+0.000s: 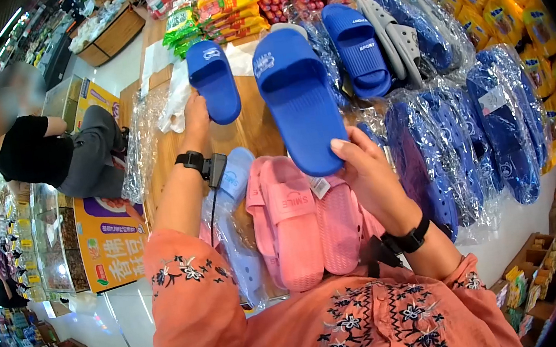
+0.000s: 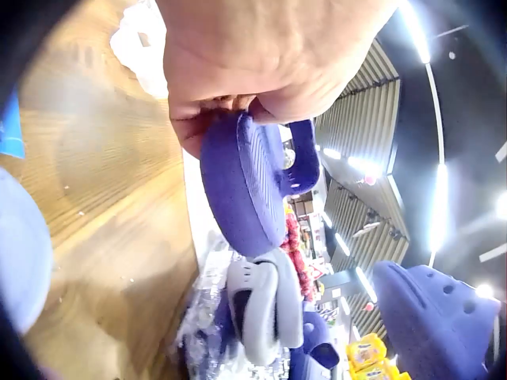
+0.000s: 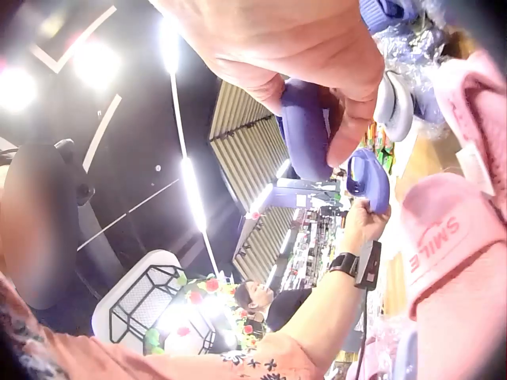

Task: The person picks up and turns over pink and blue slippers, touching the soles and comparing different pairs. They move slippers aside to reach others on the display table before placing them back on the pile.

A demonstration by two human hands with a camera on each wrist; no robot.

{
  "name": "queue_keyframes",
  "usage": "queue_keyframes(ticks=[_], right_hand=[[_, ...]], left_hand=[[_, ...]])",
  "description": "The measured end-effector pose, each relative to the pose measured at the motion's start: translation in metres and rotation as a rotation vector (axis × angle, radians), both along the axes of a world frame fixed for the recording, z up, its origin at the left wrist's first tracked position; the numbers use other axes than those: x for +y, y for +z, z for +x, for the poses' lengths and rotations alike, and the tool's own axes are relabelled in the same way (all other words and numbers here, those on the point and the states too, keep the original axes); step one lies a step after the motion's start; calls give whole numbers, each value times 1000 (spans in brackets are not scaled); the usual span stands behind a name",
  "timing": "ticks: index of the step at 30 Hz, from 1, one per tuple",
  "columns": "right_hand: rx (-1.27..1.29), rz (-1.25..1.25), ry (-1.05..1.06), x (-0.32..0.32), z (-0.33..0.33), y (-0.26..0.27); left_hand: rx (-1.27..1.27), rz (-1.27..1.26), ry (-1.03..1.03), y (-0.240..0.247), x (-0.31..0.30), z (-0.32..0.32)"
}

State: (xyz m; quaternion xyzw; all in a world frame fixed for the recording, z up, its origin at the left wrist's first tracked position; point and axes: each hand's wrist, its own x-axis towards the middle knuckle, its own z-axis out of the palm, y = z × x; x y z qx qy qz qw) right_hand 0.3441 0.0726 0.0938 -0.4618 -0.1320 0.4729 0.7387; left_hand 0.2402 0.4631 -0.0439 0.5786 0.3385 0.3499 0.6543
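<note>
My left hand (image 1: 196,119) grips a blue slide slipper (image 1: 221,97) by its edge, raised over the table. In the left wrist view the fingers curl round the rim of this slipper (image 2: 238,190), whose sole is thick. The other blue slipper (image 1: 305,111), nearer the camera, is pinched by its heel end in my right hand (image 1: 369,166), thumb on the top face. Below it lie pink slippers (image 1: 294,248) marked SMILE, with a white tag between them. Light blue slippers (image 1: 235,179) lie beside the pink ones, under my left forearm.
On the right lie several plastic-wrapped blue slippers (image 1: 428,155), with grey clogs (image 1: 390,38) farther back. Snack packets (image 1: 223,10) line the table's far edge, and yellow bags (image 1: 506,0) stand at the right. A person in black (image 1: 39,151) sits at the left near a yellow signboard (image 1: 113,242).
</note>
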Motion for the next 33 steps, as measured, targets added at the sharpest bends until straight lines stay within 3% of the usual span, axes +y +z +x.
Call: queue_keyframes(ticks=[5,8,12,13,20,21,24,33], right_hand=[[108,152,52,52,9,-5],[210,158,142,76,14,-11],[380,201,221,101,13,-33],[384,162,200,104,10,-35],[585,228,378,126,1,-54],[610,94,283,131,-9,-36],[824,244,472,148,-11,-41],[975,341,551,173,-21,-47]], left_hand=[[-368,-197,58,40,-8,-19],[-369,-301,79,59,-11,-42],[-882,-746,-451,74,-2,-81],[-940,-756,-477,71,2,-85],[-1128,-813,-576,81,-1,-122],[-1133,-800,-565,84,-5,-124],[-1149,-806,-547,82,-12,-125],[-1150,-829,-511,58,-7,-126]])
